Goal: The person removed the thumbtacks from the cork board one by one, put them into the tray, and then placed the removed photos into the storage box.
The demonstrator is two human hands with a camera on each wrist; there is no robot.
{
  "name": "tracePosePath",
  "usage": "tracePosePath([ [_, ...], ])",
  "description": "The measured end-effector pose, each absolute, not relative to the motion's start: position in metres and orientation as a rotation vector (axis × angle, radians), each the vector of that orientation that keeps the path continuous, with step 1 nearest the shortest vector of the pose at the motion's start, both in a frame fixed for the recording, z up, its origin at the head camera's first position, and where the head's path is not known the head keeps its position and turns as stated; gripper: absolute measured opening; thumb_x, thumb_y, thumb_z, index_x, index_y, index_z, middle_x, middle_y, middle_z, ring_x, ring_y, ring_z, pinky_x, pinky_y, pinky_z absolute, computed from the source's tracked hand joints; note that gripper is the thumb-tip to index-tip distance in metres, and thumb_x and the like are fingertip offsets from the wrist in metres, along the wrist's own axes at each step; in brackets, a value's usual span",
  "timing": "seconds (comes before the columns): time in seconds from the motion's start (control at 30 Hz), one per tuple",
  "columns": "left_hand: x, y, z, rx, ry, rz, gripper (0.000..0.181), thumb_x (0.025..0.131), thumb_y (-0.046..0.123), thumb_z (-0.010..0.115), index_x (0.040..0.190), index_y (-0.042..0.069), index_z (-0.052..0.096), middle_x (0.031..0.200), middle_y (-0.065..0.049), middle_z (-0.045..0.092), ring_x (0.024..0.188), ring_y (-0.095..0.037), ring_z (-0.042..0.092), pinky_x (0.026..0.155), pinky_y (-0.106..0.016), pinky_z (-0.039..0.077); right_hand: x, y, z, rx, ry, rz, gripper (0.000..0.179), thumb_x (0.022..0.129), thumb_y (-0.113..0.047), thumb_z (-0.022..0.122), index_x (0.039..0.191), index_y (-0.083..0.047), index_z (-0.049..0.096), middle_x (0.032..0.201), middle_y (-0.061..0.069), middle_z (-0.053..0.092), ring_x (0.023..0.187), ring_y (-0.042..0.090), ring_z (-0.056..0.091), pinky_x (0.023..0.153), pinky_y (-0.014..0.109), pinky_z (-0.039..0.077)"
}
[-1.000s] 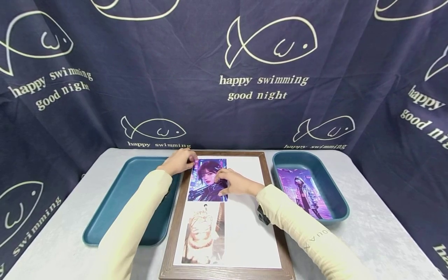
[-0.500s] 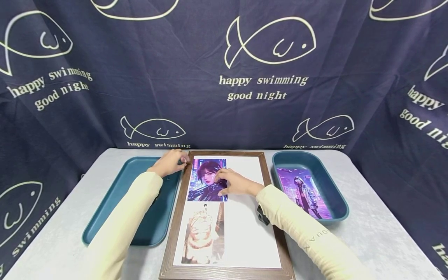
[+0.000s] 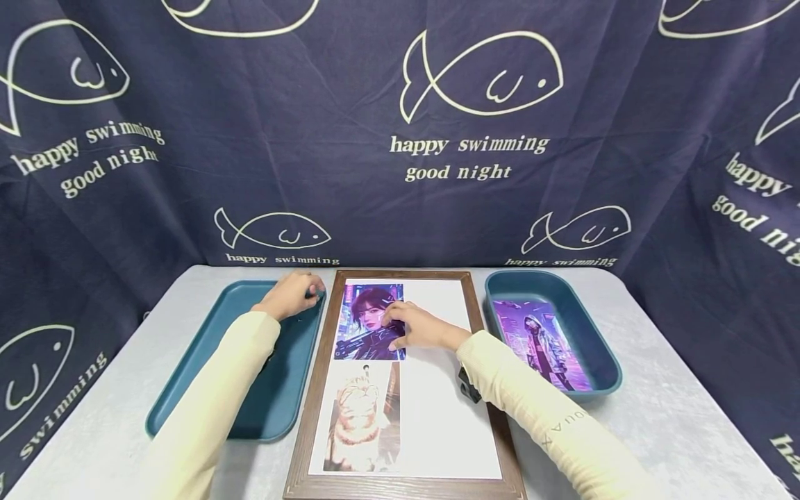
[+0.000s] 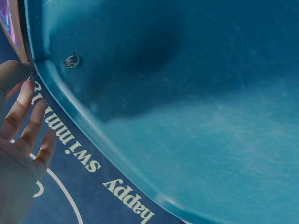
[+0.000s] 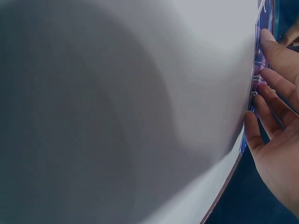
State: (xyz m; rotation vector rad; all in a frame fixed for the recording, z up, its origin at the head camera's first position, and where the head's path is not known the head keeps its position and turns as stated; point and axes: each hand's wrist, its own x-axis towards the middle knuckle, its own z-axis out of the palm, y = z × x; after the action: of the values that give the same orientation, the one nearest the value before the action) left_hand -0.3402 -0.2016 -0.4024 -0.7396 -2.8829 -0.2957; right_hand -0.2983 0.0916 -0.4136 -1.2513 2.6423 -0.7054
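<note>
A wooden-framed white board (image 3: 450,417) lies on the table with two pictures on it: a purple-blue portrait print (image 3: 359,340) at the far left and a pale cat picture (image 3: 362,423) nearer. My right hand (image 3: 421,326) rests its fingertips on the portrait print. My left hand (image 3: 290,295) is over the far right corner of the flat teal tray (image 3: 237,347). In the left wrist view its thumb and index tips come together by the tray rim; whether they pinch something tiny is unclear. A small shiny silver thing (image 4: 72,61) lies in the tray.
A deep teal bin (image 3: 600,347) right of the board holds another purple print (image 3: 544,347) of a hooded figure. A dark blue curtain (image 3: 375,104) with fish drawings hangs behind the table. The tray stands close beside the board's left edge.
My left hand has moved left from the portrait print's upper left corner, across the board's frame, to the tray corner. My right hand stays on the print.
</note>
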Motion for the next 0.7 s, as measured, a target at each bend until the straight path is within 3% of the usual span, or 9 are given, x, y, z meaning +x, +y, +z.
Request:
tracePosePath([
  [0.47, -0.34, -0.205, -0.411, -0.663, -2.961, -0.248, 0.02, 0.077, 0.012, 0.066, 0.096, 0.009, 0.065, 0.076, 0.0, 0.052, 0.087, -0.024, 0.054, 0.075, -0.047, 0.04, -0.298, 0.092, -0.412, -1.242, 2.635, -0.715, 0.039, 0.075, -0.016, 0.073, 0.108, -0.001, 0.059, 0.118, 0.012, 0.054, 0.114, 0.029, 0.047, 0.101, 0.044, 0.033],
  [0.7, -0.338, -0.206, -0.414, -0.627, -2.989, -0.223, 0.021, 0.077, 0.012, 0.066, 0.099, 0.01, 0.066, 0.079, -0.001, 0.056, 0.079, -0.021, 0.055, 0.073, -0.046, 0.042, -0.296, 0.091, -0.411, -1.235, 2.631, -0.72, 0.039, 0.075, -0.016, 0.073, 0.108, -0.001, 0.06, 0.118, 0.012, 0.054, 0.113, 0.029, 0.046, 0.101, 0.043, 0.034],
])
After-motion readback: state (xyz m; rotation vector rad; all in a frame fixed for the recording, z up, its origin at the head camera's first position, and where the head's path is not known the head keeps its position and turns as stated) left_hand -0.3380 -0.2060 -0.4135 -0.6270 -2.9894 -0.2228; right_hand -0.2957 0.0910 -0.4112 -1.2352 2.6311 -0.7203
